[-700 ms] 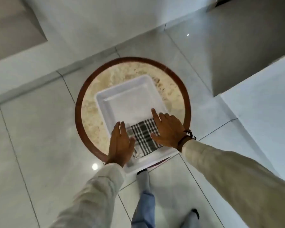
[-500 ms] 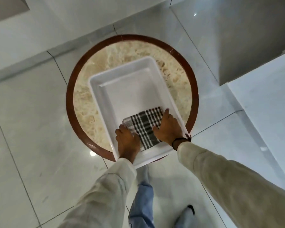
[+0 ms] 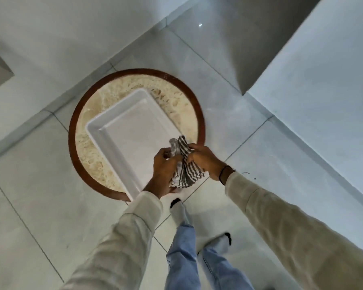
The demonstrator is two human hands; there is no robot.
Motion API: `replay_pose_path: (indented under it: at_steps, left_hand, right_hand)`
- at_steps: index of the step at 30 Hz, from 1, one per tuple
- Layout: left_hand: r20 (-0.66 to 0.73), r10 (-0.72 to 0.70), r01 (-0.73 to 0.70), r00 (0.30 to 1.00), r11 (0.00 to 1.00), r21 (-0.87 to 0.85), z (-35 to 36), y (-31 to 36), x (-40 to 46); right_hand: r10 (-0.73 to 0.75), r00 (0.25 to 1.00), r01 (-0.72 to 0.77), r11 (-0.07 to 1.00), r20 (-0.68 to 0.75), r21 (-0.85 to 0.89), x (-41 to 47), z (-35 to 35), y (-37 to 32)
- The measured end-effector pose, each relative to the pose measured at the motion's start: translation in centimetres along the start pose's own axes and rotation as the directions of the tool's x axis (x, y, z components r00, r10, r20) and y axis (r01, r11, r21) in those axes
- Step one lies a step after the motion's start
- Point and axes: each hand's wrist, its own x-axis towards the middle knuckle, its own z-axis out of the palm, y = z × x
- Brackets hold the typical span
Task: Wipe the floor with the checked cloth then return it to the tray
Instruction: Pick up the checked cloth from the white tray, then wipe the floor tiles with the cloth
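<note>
Round table (image 3: 88,155): mottled beige stone top, dark brown rim, viewed from above. Stands on a glossy pale grey tiled floor (image 3: 50,206) with thin grout lines running diagonally.

Directly on the table top: one white rectangular tray (image 3: 122,130), shallow, with raised rim and flat recessed base. Set at an angle, long axis running from upper centre toward lower right. Near corner reaches the table's rim on the viewer's side; part of that end hidden behind sleeves. Visible base of tray bare white.

Directly on the floor: two feet in pale socks with dark toe tips (image 3: 179,210), just beside the table's near edge.
</note>
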Motion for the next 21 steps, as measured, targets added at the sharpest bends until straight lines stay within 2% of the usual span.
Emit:
replay_pose_path:
  at_steps: [3,6,10,12,13,15,16,19,21]
  left_hand:
    - [0.132,0.030,-0.023,0.991,0.999,-0.049,1.9,0.8,-1.0]
    - [0.312,-0.022,-0.015,0.950,0.993,0.116,9.2,2.0,-7.1]
    - [0.490,-0.091,-0.079,0.867,0.945,0.316,18.3,-0.1,-12.3]
    - [0.496,-0.028,-0.198,0.868,0.896,0.398,21.7,-2.7,-12.2]
    - [0.489,0.053,-0.312,0.870,0.829,0.465,22.8,-4.2,-11.5]
    - [0.543,0.198,-0.551,0.816,0.549,0.629,25.0,-7.9,-9.5]
    - [0.584,0.208,-0.613,0.784,0.401,0.680,25.6,-10.1,-8.1]
    - [0.681,0.157,-0.695,0.716,0.062,0.716,27.1,-16.7,-2.4]
    - [0.712,0.132,-0.705,0.689,-0.105,0.701,29.1,-21.5,2.9]
  right_hand:
    - [0.096,0.994,-0.103,0.975,0.043,0.196,-1.9,-1.8,-0.5]
    - [0.088,0.996,-0.077,0.887,-0.004,0.455,-7.9,-9.0,3.2]
    - [0.142,0.958,0.031,0.812,-0.249,0.583,-12.4,-16.3,11.6]
    - [0.202,0.894,0.088,0.796,-0.400,0.599,-12.7,-19.1,16.2]
    - [0.236,0.861,0.097,0.792,-0.450,0.602,-12.7,-20.2,18.2]
    - [0.310,0.788,0.099,0.789,-0.532,0.606,-11.9,-22.2,23.1]
    - [0.347,0.756,0.097,0.778,-0.554,0.620,-10.8,-22.9,25.9]
    - [0.443,0.684,0.066,0.753,-0.580,0.654,-6.2,-23.7,34.1]
    - [0.449,0.657,0.040,0.781,-0.606,0.623,-1.7,-23.9,39.9]
